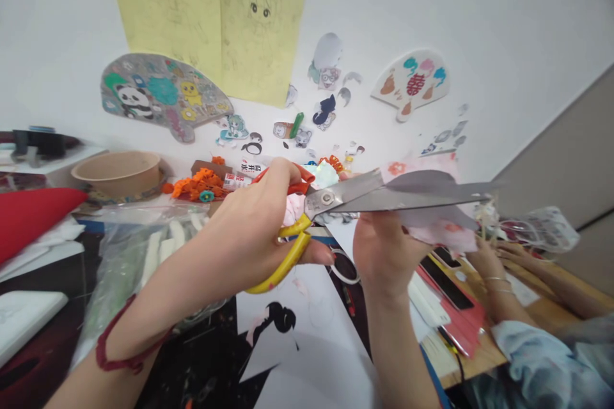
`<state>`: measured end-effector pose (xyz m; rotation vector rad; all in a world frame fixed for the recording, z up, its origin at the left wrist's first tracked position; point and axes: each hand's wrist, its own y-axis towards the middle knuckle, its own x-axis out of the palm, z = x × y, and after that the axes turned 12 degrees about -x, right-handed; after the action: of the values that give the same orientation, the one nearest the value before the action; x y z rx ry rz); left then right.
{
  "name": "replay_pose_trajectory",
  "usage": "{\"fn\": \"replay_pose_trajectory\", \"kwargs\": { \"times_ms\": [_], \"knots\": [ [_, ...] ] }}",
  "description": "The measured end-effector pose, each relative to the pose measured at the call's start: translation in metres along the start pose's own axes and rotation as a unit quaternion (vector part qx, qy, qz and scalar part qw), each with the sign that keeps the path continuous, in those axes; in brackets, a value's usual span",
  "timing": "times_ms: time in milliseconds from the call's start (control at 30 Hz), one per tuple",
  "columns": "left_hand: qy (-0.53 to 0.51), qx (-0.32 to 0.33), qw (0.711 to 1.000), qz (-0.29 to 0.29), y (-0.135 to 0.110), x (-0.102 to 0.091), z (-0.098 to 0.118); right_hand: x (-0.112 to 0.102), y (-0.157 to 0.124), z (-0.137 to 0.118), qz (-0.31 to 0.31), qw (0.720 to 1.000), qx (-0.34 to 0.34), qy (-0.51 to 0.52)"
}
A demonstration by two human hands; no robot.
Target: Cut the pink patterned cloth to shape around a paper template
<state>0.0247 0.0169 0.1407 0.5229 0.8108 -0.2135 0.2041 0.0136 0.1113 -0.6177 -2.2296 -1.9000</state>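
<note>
My left hand (268, 217), with a dark red cord bracelet on the wrist, is closed around the handles of large scissors (330, 199). One handle is orange-red, the other yellow. The blades point right and stand slightly apart, with a grey sheet-like part showing between and below them. My right hand (384, 249) is raised under the blades. Its fingers pinch a thin pink piece with reddish flower marks (444, 235); whether it is paper or cloth I cannot tell. Most of those fingertips are hidden behind the scissors.
White paper with a black-haired figure (281, 319) lies below my hands. A clear plastic bag (125, 268), a beige bowl (118, 169) and orange flowers (204, 184) are at left. Another person's hands (489, 268) are at right, near phones (446, 284). Decorated fans (163, 92) hang on the wall.
</note>
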Motion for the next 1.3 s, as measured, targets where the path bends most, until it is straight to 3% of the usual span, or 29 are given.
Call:
{"fn": "replay_pose_trajectory", "kwargs": {
  "times_ms": [233,433,967,1300],
  "knots": [
    [0.009,0.015,1.0,0.005,0.0,-0.001,-0.004,-0.002,0.001,-0.001,-0.021,1.0,0.0,0.019],
    [0.013,0.02,1.0,-0.003,0.0,-0.003,-0.001,-0.001,0.001,-0.001,0.014,0.999,0.005,0.031],
    [0.012,0.046,0.999,0.017,-0.002,-0.003,-0.001,-0.01,0.003,0.006,-0.019,0.999,0.0,0.027],
    [0.0,0.03,0.999,-0.013,-0.002,-0.005,0.001,-0.01,0.005,0.004,-0.026,1.0,0.012,0.009]
  ]
}}
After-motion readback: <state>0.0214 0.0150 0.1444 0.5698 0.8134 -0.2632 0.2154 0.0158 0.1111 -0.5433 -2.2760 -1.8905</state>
